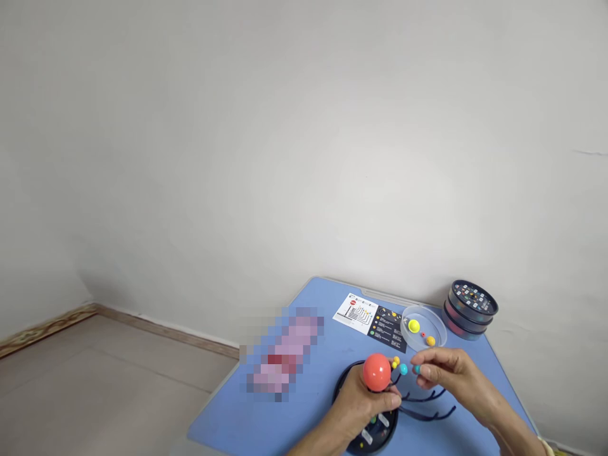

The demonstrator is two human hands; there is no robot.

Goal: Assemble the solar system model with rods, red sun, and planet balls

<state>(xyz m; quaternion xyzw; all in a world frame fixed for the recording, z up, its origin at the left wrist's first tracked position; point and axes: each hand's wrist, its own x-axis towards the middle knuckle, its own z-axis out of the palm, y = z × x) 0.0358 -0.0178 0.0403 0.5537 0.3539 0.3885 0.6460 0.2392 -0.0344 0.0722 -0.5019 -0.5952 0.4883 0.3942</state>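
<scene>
My left hand (pixel 363 400) is closed round the upright of a solar system model, just under its large red ball (pixel 377 372). The model's round black base (pixel 368 437) with pale labels lies partly hidden below that hand. Small yellow balls (pixel 395 362) and a light blue ball (pixel 403 369) sit by the fingers, on the model's arms. Curved black arms (pixel 427 417) stretch out to the right with bare tips. Between thumb and fingertips, my right hand (pixel 444 370) pinches a small blue ball (pixel 417 369), a little right of the light blue one.
Behind the hands, a clear round tray (pixel 445 342) holds a yellow, an orange and a small red ball. A printed instruction sheet (pixel 368 320) lies left of it. Stacked round black containers (pixel 471 308) stand at the back right. A blurred pinkish item (pixel 289 348) lies on the blue table (pixel 228 411).
</scene>
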